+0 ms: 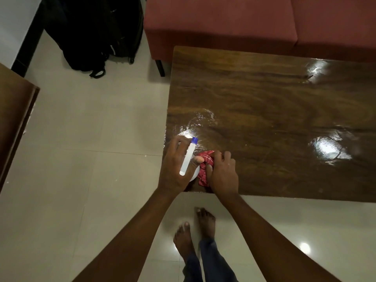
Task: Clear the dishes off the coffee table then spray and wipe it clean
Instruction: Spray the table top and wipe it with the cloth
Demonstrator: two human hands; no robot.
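At the near left corner of the glossy dark-brown wooden coffee table [264,110], seen from the head camera looking down, both hands sit close together. The person's left hand [176,167] grips a white plastic spray bottle [187,159] with a blue nozzle tip. Its fingers curl round the bottle and the thumb stretches toward the cloth. The bottle is over the table's corner, its nozzle pointing across the tabletop; I cannot tell whether it rests on the wood. Just beside it, the right hand [223,173] has its fingers bent over a crumpled red patterned cloth [206,162], holding it against the wood near the table's front edge. Shiny streaks lie on the tabletop just beyond the bottle. Behind the table's far edge sits a red upholstered sofa [223,23]. Off the far left corner, black bags [95,33] rest on the pale tiled floor [91,139]. Two bare feet [205,222] stand just in front of the table.
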